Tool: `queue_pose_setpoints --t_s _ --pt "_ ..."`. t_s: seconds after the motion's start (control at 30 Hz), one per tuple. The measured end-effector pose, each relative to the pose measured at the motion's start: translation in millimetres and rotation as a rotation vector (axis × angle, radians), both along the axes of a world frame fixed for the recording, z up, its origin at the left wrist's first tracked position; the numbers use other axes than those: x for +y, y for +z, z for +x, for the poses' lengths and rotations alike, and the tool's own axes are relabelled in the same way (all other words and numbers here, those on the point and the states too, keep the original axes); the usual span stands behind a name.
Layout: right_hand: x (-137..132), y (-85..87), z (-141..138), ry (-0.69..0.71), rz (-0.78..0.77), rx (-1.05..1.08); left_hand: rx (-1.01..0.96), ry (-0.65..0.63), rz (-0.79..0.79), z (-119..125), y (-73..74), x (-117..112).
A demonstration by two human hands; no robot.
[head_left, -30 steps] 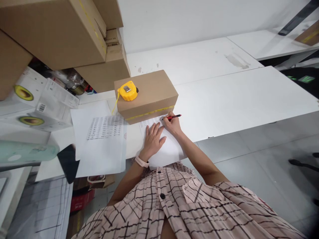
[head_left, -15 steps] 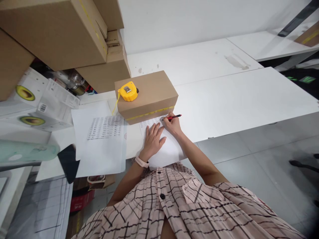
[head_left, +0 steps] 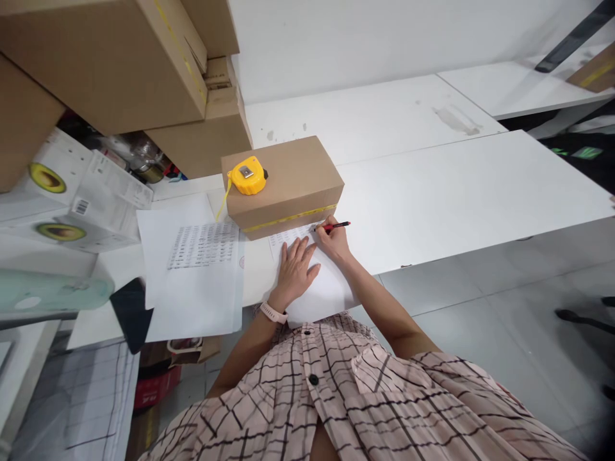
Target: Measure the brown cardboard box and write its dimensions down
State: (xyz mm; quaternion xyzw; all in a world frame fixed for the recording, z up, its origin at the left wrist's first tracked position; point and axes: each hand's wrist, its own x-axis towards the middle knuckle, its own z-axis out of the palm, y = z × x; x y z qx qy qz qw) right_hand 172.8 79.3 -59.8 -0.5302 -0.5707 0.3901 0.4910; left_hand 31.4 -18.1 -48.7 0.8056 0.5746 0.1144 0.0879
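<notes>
Cardboard box (head_left: 283,182) blocks beyond the pen (head_left: 336,225); table (head_left: 456,186) rightward open.

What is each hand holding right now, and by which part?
The right hand grips the red pen near its writing end. The left hand holds nothing; it lies flat on the sheet of paper.

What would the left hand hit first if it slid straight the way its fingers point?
Most likely the cardboard box: the left hand lies flat on paper, fingers aimed at its near side.

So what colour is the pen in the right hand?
The slim pen is red with a black end; head view.
</notes>
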Motion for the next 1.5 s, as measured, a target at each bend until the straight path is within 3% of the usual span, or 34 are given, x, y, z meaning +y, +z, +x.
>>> queue_pose_setpoints --t_s 0.33,0.5,0.6,0.73,0.83,0.93,1.0,1.1,1.23,1.33,1.43,1.5 --pt "1.5 0.0 -0.6 -0.006 0.009 -0.002 -0.014 -0.001 0.003 0.1 2.3 -1.1" --pt "-10.9 9.0 6.6 -0.057 0.023 0.002 -0.033 -0.002 0.036 -0.8 -1.5 -0.1" --pt "-32.3 13.7 23.4 0.042 0.086 -0.094 -0.076 -0.011 0.072 -0.8 -7.4 0.6" --pt "-55.8 12.0 47.4 0.330 0.310 -0.433 -0.288 0.072 0.265 -5.0 -7.4 -0.6" --pt "-60.0 6.1 53.1 0.470 0.376 -0.659 -0.471 0.233 0.528 -18.2 14.5 3.5" --pt "-57.3 -0.5 50.2 0.492 0.416 -0.785 -0.508 0.331 0.727 -39.8 57.3 22.5" --pt "-54.9 -4.3 47.9 0.483 0.441 -0.801 -0.495 0.370 0.773 -55.9 88.4 43.9" --pt "-52.4 -9.0 47.2 0.472 0.452 -0.765 -0.438 0.390 0.669 -78.0 121.2 81.1" --pt "-54.3 -10.9 47.9 0.450 0.439 -0.676 -0.467 0.435 0.450 -96.0 131.2 115.5" --pt "-59.1 0.5 45.1 0.319 0.434 -0.518 -0.585 0.442 0.396 -95.2 133.5 115.2" --pt "-56.4 33.5 37.4 0.131 0.380 -0.215 -0.799 0.356 0.305 -81.0 145.1 98.4" --pt "-44.9 65.6 30.3 0.120 0.257 0.038 -0.948 0.272 0.175 -67.4 156.0 87.0"
